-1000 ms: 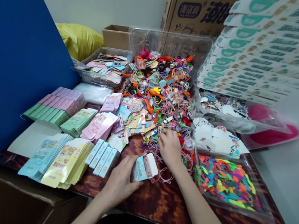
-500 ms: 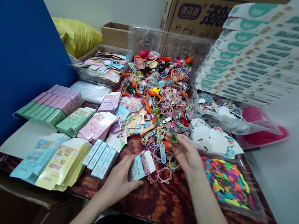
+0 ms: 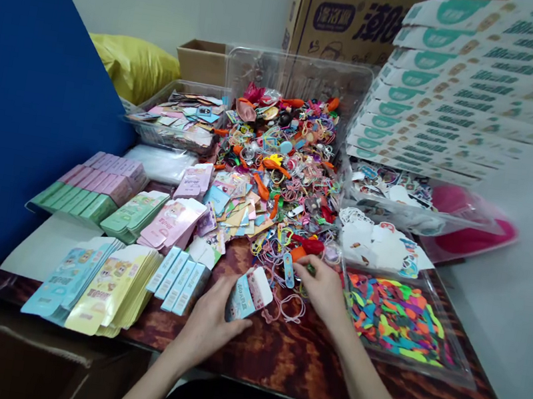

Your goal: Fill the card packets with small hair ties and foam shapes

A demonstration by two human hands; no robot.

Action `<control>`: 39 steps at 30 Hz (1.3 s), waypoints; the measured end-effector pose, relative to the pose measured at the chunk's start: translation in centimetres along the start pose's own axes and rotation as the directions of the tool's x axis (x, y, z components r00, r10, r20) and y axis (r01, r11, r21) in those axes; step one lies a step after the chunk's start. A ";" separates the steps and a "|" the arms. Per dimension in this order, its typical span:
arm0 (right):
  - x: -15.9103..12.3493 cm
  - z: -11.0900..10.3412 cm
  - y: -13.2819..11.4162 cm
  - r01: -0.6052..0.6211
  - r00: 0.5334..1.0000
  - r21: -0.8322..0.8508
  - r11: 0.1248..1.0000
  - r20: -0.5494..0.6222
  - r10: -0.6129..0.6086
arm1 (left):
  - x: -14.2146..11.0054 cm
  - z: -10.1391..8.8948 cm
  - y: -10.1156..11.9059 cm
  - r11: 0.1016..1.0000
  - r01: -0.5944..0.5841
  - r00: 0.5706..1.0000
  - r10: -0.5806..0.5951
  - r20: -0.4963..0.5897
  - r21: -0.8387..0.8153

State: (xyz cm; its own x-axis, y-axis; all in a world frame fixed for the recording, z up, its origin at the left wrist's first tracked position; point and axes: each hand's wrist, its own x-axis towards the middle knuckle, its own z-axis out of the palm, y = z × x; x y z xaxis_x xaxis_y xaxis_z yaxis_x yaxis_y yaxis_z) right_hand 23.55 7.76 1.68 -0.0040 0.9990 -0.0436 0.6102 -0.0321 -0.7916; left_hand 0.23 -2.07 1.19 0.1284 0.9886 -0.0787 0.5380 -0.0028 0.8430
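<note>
My left hand (image 3: 210, 315) grips a small light-blue and pink paper box (image 3: 247, 293) with its top flap open, held just above the wooden table (image 3: 281, 364). My right hand (image 3: 322, 288) rests with curled fingers at the near edge of a big heap of colourful hair ties and small trinkets (image 3: 285, 162); a small green piece shows at its fingertips. A blue oblong clip (image 3: 288, 270) lies just to the left of those fingers, between the two hands.
Flat box blanks in blue, yellow, green and pink (image 3: 102, 278) are stacked at the left, beside a blue board (image 3: 19, 100). Clear trays hold cards (image 3: 183, 115), stickers (image 3: 395, 186) and coloured shapes (image 3: 399, 318). White-and-teal cartons (image 3: 466, 89) and a cardboard box (image 3: 356, 18) stand behind.
My right hand reached into the heap, lifted up with a small green piece, then came back down to the heap's near edge. The left hand kept the box nearly still.
</note>
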 end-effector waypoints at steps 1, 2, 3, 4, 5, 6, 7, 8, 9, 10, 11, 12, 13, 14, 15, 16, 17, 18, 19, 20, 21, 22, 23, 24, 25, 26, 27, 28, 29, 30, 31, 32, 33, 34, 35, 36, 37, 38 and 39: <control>-0.2 0.7 -0.1 0.022 0.999 -0.081 0.996 -0.028 -0.024 | 0.0 0.1 0.1 1.000 -0.006 1.000 0.006 0.001 0.000; -0.3 1.3 -0.3 0.038 0.998 -0.148 0.988 -0.048 -0.045 | 0.1 0.1 0.2 1.000 -0.013 1.000 0.013 0.003 -0.001; -0.3 1.6 -0.4 0.055 0.996 -0.213 0.975 -0.058 -0.069 | 0.1 0.1 0.4 1.000 -0.019 1.000 0.019 0.004 -0.003; -0.3 1.8 -0.5 0.072 0.994 -0.258 0.964 -0.056 -0.089 | 0.1 0.1 0.4 1.000 -0.023 1.000 0.023 0.004 -0.004; -0.1 1.7 -0.5 0.085 0.994 -0.274 0.958 -0.044 -0.101 | 0.1 0.1 0.5 1.000 -0.023 1.000 0.023 0.003 -0.004; 0.1 1.3 -0.5 0.094 0.994 -0.250 0.964 -0.027 -0.104 | 0.0 0.1 0.5 1.000 -0.023 1.000 0.023 0.002 -0.004; 0.3 0.7 -0.4 0.100 0.994 -0.207 0.973 -0.014 -0.105 | 0.0 0.1 0.4 1.000 -0.021 1.000 0.021 0.000 -0.004; 0.5 0.0 -0.2 0.106 0.994 -0.154 0.982 -0.009 -0.109 | 0.0 0.1 0.4 1.000 -0.019 1.000 0.019 -0.001 -0.005; 0.6 -0.8 -0.1 0.109 0.994 -0.096 0.989 -0.010 -0.110 | 0.0 0.1 0.3 1.000 -0.019 1.000 0.019 -0.003 -0.005; 0.7 -1.6 0.1 0.106 0.994 -0.044 0.993 -0.016 -0.107 | 0.1 0.1 0.2 1.000 -0.020 1.000 0.020 -0.003 -0.004; 0.7 -2.2 0.3 0.100 0.995 -0.009 0.995 -0.028 -0.100 | 0.1 0.2 0.1 1.000 -0.020 1.000 0.020 -0.001 -0.003; 0.6 -2.7 0.4 0.096 0.995 0.004 0.995 -0.028 -0.096 | 0.1 0.3 0.0 1.000 -0.019 1.000 0.019 0.001 -0.002; 0.5 -3.0 0.4 0.101 0.995 -0.009 0.995 -0.001 -0.101 | 0.1 0.4 0.0 1.000 -0.016 1.000 0.016 0.002 0.001; 0.4 -3.2 0.4 0.117 0.992 -0.031 0.993 0.054 -0.116 | 0.2 0.5 0.0 1.000 -0.013 1.000 0.012 0.004 0.001; 0.2 -3.2 0.3 0.142 0.982 -0.053 0.988 0.134 -0.134 | 0.1 0.6 0.0 1.000 -0.011 1.000 0.011 0.008 0.001; 0.1 -3.1 0.1 0.172 0.964 -0.076 0.982 0.218 -0.152 | 0.1 0.6 0.0 1.000 -0.009 1.000 0.009 0.010 0.001; 0.1 -2.9 0.0 0.203 0.944 -0.113 0.973 0.286 -0.164 | 0.1 0.6 0.0 1.000 -0.006 1.000 0.006 0.010 0.002; 0.1 -2.7 -0.2 0.226 0.934 -0.166 0.960 0.318 -0.165 | 0.1 0.6 0.0 1.000 -0.006 1.000 0.006 0.009 0.003; 0.3 -2.5 -0.4 0.238 0.938 -0.230 0.944 0.307 -0.162 | 0.0 0.5 0.0 1.000 -0.007 1.000 0.007 0.008 0.004; 0.6 -2.2 -0.5 0.239 0.950 -0.296 0.925 0.270 -0.159 | 0.0 0.5 0.0 1.000 -0.010 1.000 0.010 0.006 0.006; 0.9 -2.0 -0.7 0.233 0.962 -0.355 0.905 0.223 -0.160 | 0.0 0.4 0.0 1.000 -0.014 1.000 0.014 0.003 0.008; 1.4 -1.7 -0.8 0.222 0.970 -0.400 0.889 0.180 -0.162 | 0.0 0.4 0.1 1.000 -0.019 1.000 0.019 0.002 0.009; 1.8 -1.5 -0.8 0.214 0.975 -0.427 0.879 0.152 -0.163 | 0.0 0.3 0.1 1.000 -0.025 1.000 0.025 0.003 0.009; 2.1 -1.4 -0.9 0.209 0.977 -0.444 0.872 0.138 -0.164 | 0.0 0.3 0.1 1.000 -0.028 1.000 0.028 0.004 0.009; 2.4 -1.3 -0.8 0.208 0.977 -0.458 0.864 0.131 -0.165 | 0.0 0.2 0.1 1.000 -0.026 1.000 0.026 0.004 0.009; 2.6 -1.3 -0.8 0.208 0.978 -0.470 0.858 0.127 -0.167 | 0.0 0.1 0.1 1.000 -0.023 1.000 0.023 0.002 0.010; 2.6 -1.4 -0.7 0.209 0.977 -0.479 0.853 0.126 -0.169 | -0.1 0.1 0.1 1.000 -0.018 1.000 0.019 -0.001 0.011; 2.5 -1.6 -0.6 0.213 0.977 -0.485 0.848 0.128 -0.171 | -0.1 0.0 0.1 1.000 -0.015 1.000 0.015 -0.005 0.011; 2.3 -1.7 -0.4 0.218 0.975 -0.492 0.843 0.136 -0.173 | -0.2 -0.1 0.0 1.000 -0.011 1.000 0.011 -0.012 0.009; 1.9 -1.9 -0.2 0.225 0.974 -0.501 0.836 0.149 -0.173 | -0.2 -0.1 -0.1 1.000 -0.007 1.000 0.007 -0.016 0.005; 1.5 -2.1 0.0 0.233 0.971 -0.512 0.827 0.164 -0.173 | -0.3 -0.1 -0.2 1.000 -0.003 1.000 0.003 -0.018 0.000; 1.2 -2.1 0.2 0.240 0.969 -0.527 0.815 0.177 -0.171 | -0.2 -0.1 -0.2 1.000 0.000 1.000 0.000 -0.020 -0.006; 0.8 -2.1 0.4 0.245 0.968 -0.544 0.803 0.185 -0.170 | -0.2 -0.1 -0.2 1.000 0.001 1.000 -0.002 -0.019 -0.010; 0.5 -2.1 0.5 0.247 0.968 -0.559 0.791 0.188 -0.169 | -0.2 -0.1 -0.2 1.000 0.001 1.000 -0.002 -0.017 -0.014; 0.3 -2.1 0.6 0.247 0.968 -0.572 0.782 0.187 -0.168 | -0.1 0.0 -0.2 1.000 -0.001 1.000 0.001 -0.015 -0.016; 0.1 -2.1 0.7 0.248 0.968 -0.581 0.775 0.187 -0.169 | 0.0 0.0 -0.1 1.000 -0.006 1.000 0.005 -0.011 -0.017; 0.1 -2.2 0.7 0.252 0.967 -0.579 0.775 0.187 -0.175 | 0.1 0.0 0.0 1.000 -0.011 1.000 0.011 -0.007 -0.016; 0.2 -2.3 0.6 0.256 0.966 -0.562 0.787 0.181 -0.186 | 0.1 0.1 0.1 1.000 -0.017 1.000 0.017 -0.004 -0.014; 0.3 -2.6 0.5 0.260 0.965 -0.527 0.809 0.169 -0.200 | 0.1 0.0 0.2 1.000 -0.024 1.000 0.024 0.000 -0.011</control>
State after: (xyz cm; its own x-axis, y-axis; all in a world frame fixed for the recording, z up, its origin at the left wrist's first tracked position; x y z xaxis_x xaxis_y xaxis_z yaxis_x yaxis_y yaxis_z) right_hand 25.98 8.12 2.84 -0.2600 0.9655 0.0128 0.9101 0.2495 -0.3310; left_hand 0.38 -1.95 1.31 0.1410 0.9883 -0.0587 0.5253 -0.0245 0.8505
